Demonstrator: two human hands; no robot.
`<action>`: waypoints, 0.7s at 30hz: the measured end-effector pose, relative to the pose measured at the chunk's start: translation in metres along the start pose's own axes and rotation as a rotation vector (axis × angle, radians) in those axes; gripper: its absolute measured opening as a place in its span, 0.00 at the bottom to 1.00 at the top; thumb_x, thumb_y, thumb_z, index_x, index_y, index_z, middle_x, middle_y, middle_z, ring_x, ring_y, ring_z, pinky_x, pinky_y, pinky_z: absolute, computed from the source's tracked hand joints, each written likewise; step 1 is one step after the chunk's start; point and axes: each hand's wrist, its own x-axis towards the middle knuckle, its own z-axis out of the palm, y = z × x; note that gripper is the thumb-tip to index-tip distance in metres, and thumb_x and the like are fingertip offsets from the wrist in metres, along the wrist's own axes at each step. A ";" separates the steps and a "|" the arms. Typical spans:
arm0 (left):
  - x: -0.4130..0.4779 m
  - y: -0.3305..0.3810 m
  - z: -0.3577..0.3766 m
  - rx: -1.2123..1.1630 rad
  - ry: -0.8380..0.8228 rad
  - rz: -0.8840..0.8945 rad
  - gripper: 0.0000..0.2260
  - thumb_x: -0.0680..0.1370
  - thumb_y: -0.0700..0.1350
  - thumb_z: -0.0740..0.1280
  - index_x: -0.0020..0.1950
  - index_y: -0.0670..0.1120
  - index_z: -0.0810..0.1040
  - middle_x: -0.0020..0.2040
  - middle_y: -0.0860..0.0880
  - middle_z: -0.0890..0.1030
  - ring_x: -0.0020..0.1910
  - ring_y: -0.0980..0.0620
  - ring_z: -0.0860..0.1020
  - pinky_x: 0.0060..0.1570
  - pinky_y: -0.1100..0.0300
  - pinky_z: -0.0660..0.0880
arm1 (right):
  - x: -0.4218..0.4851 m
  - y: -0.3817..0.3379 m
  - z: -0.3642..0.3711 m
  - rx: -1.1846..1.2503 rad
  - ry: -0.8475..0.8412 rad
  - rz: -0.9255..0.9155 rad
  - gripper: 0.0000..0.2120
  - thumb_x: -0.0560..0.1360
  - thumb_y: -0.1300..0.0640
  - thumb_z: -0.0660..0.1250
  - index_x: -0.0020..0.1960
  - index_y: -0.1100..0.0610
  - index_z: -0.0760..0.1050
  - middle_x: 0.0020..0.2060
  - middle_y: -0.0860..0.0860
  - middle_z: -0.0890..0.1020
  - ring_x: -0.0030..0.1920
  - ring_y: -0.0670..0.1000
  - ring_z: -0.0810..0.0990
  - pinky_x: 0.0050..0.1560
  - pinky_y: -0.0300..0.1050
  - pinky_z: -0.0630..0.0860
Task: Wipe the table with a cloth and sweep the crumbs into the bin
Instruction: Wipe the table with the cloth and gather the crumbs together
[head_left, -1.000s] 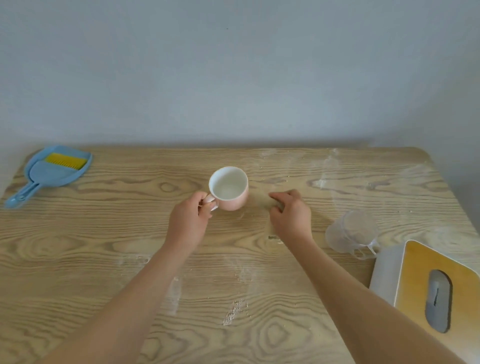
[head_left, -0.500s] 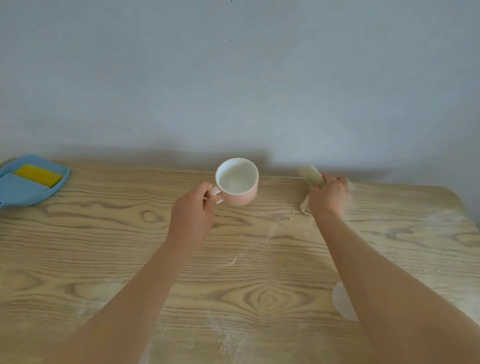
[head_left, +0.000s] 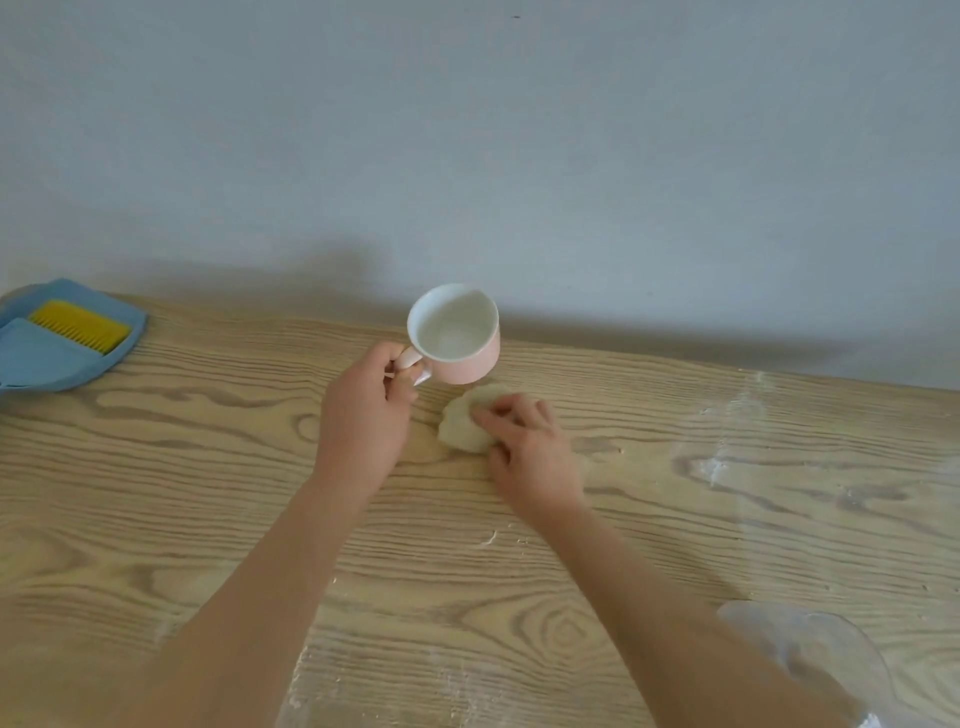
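Note:
A pink mug (head_left: 460, 340) with a white inside is held just above the wooden table (head_left: 208, 493) near its far edge. My left hand (head_left: 366, 421) grips the mug's handle. Right below the mug a small pale cloth (head_left: 462, 426) lies bunched on the table. My right hand (head_left: 530, 452) presses on the cloth with curled fingers over its right side. White powdery smears and crumbs (head_left: 727, 441) mark the table at the right and near the front.
A blue dustpan (head_left: 57, 353) with a yellow brush comb lies at the far left edge. A clear plastic cup (head_left: 810, 654) lies at the lower right, partly behind my right forearm. The wall runs close behind the table.
My right hand has brought the cloth from the far right edge leftward to just below the mug. My left hand has kept the mug raised by its handle.

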 end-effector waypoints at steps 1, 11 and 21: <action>0.002 -0.001 -0.001 0.012 0.002 0.010 0.02 0.77 0.47 0.64 0.47 0.50 0.76 0.40 0.53 0.82 0.40 0.52 0.81 0.42 0.47 0.76 | -0.008 -0.010 0.005 0.050 -0.038 -0.044 0.20 0.68 0.62 0.58 0.57 0.53 0.80 0.50 0.50 0.78 0.46 0.56 0.72 0.45 0.47 0.75; 0.008 -0.035 -0.040 0.053 0.062 -0.029 0.02 0.78 0.46 0.65 0.48 0.49 0.77 0.40 0.51 0.82 0.41 0.48 0.81 0.44 0.50 0.74 | 0.045 0.024 -0.028 -0.015 0.231 0.359 0.21 0.73 0.66 0.61 0.65 0.59 0.73 0.57 0.56 0.72 0.55 0.57 0.73 0.56 0.46 0.70; 0.011 -0.061 -0.048 0.111 0.060 -0.046 0.06 0.77 0.41 0.62 0.48 0.51 0.75 0.41 0.51 0.81 0.41 0.47 0.80 0.43 0.46 0.75 | -0.005 -0.056 0.041 0.077 -0.081 -0.115 0.19 0.68 0.65 0.61 0.56 0.54 0.80 0.50 0.50 0.78 0.45 0.56 0.73 0.43 0.49 0.76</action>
